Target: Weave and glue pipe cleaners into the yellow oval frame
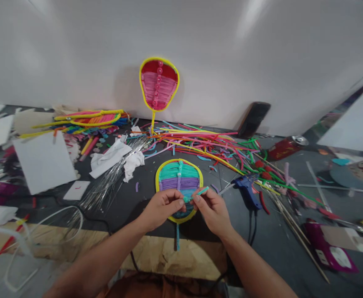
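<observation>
A short turquoise pipe cleaner (203, 191) is pinched between the fingertips of both hands. My left hand (163, 207) is closed on its curled end, and my right hand (211, 210) grips it close by, with the free end poking up. Beneath them lies a rounded paddle shape (180, 183) wrapped in bands of green, purple and blue pipe cleaner, with a yellow rim. Its upper middle carries a vertical strip with small beads (179, 174). A blue stem (177, 238) points towards me. My hands hide part of the lower half.
A pink and red yellow-rimmed paddle (158, 85) stands against the white wall. Loose pipe cleaners (197, 140) spread across the back. A blue glue gun (247, 188), a phone (255, 119) and a red can (285, 148) are right; crumpled paper (111, 156) and white card (44, 161) are left.
</observation>
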`<state>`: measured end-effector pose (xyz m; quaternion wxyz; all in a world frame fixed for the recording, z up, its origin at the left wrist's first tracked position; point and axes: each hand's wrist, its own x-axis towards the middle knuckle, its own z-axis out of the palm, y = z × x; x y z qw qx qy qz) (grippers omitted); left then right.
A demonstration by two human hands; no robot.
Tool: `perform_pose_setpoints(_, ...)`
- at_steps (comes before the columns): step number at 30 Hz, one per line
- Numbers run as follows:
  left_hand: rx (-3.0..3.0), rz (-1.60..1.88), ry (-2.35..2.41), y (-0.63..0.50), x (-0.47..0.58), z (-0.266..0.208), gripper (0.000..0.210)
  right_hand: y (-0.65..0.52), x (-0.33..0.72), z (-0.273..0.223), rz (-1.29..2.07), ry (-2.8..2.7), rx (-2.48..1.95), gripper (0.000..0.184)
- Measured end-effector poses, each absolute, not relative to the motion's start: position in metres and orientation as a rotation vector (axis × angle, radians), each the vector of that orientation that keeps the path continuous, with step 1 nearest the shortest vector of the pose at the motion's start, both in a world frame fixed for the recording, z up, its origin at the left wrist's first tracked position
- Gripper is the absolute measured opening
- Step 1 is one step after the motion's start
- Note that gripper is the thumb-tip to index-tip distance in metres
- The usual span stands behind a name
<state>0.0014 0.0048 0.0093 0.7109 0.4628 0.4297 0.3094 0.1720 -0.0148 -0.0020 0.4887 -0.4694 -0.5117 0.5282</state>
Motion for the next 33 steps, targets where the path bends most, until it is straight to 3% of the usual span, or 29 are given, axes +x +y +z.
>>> perform_pose_setpoints(8,1.101,0.682,0.995,0.002,0.004,0.007,0.028,-0.017,0.174,-0.004,0.912,-1.587,-1.128,0.008)
perform_pose_setpoints(11,1.127,0.681,1.007,0.002,0.004,0.006,0.026,-0.016,0.175,-0.004,0.799,-1.683,-1.057,0.010)
perform_pose_setpoints(20,1.177,0.728,1.013,0.000,0.004,-0.002,0.022,-0.016,0.174,-0.006,1.047,-1.514,-1.109,0.009)
perform_pose_setpoints(33,1.082,0.770,0.973,0.001,0.005,0.000,0.029,-0.016,0.170,-0.004,1.082,-1.460,-1.077,0.008)
